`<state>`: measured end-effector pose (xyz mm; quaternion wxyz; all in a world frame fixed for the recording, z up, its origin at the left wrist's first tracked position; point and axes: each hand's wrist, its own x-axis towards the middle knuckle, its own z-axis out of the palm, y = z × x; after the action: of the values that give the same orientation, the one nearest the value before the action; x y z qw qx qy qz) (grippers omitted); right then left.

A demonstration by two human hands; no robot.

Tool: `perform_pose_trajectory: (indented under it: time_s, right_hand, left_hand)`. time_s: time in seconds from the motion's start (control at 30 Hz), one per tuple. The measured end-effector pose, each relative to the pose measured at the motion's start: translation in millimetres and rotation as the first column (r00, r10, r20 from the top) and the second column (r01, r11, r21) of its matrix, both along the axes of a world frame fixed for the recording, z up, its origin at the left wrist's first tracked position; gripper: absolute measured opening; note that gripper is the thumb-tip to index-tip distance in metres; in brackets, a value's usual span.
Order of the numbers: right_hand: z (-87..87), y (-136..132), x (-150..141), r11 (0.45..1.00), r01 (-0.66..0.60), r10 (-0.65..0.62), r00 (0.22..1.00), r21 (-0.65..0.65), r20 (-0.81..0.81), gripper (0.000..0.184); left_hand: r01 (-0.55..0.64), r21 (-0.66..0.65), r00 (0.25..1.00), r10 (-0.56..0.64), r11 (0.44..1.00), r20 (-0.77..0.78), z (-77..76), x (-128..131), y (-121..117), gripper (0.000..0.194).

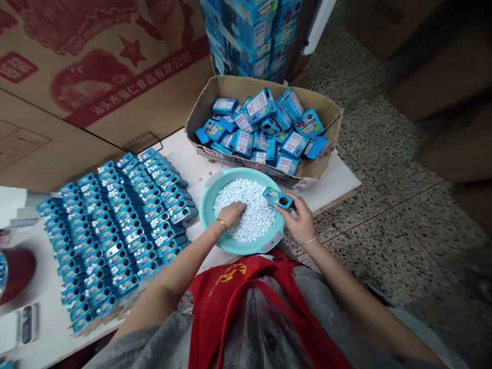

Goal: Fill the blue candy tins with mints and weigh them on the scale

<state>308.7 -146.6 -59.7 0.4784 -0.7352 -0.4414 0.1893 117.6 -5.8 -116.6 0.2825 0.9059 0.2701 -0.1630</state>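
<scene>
My left hand (231, 214) reaches into a turquoise basin (206, 212) of small white candies (255, 218). Its fingers are curled together among them, and the fingertips are partly buried. My right hand (300, 219) grips a small blue candy box (277, 198) at its right end, tilted over the basin's right rim. A dark round hole shows on the box's upturned face. To the left, many similar blue boxes (126, 225) stand in tight rows, with white candies lying on top of many of them.
Beyond the basin sits an open cardboard carton (326, 138) heaped with loose blue boxes (257, 130). Stacked blue packs (253, 38) rise behind it. Large printed cartons (88, 66) line the back left. A dark red round container (17, 274) stands at the far left. Speckled floor (384, 215) lies to the right.
</scene>
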Motion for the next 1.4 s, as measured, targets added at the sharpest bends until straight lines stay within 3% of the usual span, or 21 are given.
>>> perform_pose_trajectory:
  time_s: [0.1, 0.2, 0.3, 0.47, 0.57, 0.7, 0.8, 0.93, 1.0, 1.07, 1.2, 1.3, 1.4]
  right_hand:
    - [-1.6, 1, 2, 1.000, 0.004, -0.005, 0.999, -0.013, -0.037, 0.037]
    - [-2.0, 2, 4, 1.000, 0.014, -0.014, 0.999, -0.015, -0.047, 0.038]
    - [-1.2, 3, 5, 1.000, -0.004, 0.004, 1.000, -0.009, 0.006, 0.037]
    - [-3.3, 8, -4, 0.988, -0.151, 0.155, 0.980, -0.039, 0.125, 0.036]
    - [-6.4, 12, -16, 0.968, -0.240, 0.248, 0.953, -0.069, 0.174, 0.038]
    - [-10.9, 15, -27, 0.950, -0.300, 0.312, 0.923, -0.086, 0.226, 0.044]
    - [-14.6, 16, -30, 0.948, -0.310, 0.319, 0.914, -0.077, 0.250, 0.044]
    - [-17.8, 15, -29, 0.952, -0.298, 0.306, 0.928, -0.072, 0.214, 0.044]
    - [-17.4, 14, -27, 0.956, -0.284, 0.294, 0.937, -0.078, 0.190, 0.044]
    - [-15.8, 12, -24, 0.960, -0.266, 0.277, 0.945, -0.084, 0.174, 0.043]
    - [-11.1, 8, -15, 0.972, -0.224, 0.232, 0.961, -0.073, 0.147, 0.039]
    - [-7.5, 8, -10, 0.977, -0.203, 0.210, 0.970, -0.064, 0.126, 0.037]
    - [-4.2, 9, -6, 0.985, -0.169, 0.172, 0.977, -0.039, 0.123, 0.035]
  left_hand:
    - [0.013, -0.090, 0.996, -0.005, 0.996, 0.089, -6.5, 7, -6, 0.035]
    - [0.019, -0.158, 0.988, 0.006, 0.987, 0.157, 2.7, -7, 2, 0.033]
    - [0.032, -0.193, 0.974, 0.013, 0.981, 0.227, 32.4, -30, 16, 0.033]
    - [0.087, -0.179, 0.930, -0.016, 0.980, 0.368, 104.9, -43, 32, 0.028]
    - [0.129, -0.054, 0.962, -0.112, 0.990, 0.248, 141.3, -29, 32, 0.024]
    - [0.211, 0.137, 0.975, -0.198, 0.968, -0.106, 174.6, 3, 20, 0.023]
    - [0.242, 0.228, 0.950, -0.183, 0.943, -0.251, 191.8, 24, 4, 0.023]
    - [0.269, 0.267, 0.943, -0.196, 0.925, -0.270, 202.3, 31, -6, 0.024]
    - [0.230, 0.295, 0.960, -0.167, 0.927, -0.223, 194.8, 22, 0, 0.024]
    - [0.138, 0.311, 0.983, -0.093, 0.940, -0.157, 173.7, 8, 12, 0.023]
    - [-0.096, 0.188, 0.986, 0.119, 0.978, -0.115, 98.7, -20, 31, 0.024]
    - [-0.106, 0.079, 0.989, 0.113, 0.991, -0.092, 42.8, -23, 17, 0.025]
    - [-0.067, -0.035, 0.998, 0.067, 0.997, 0.001, 8.8, -10, -13, 0.027]
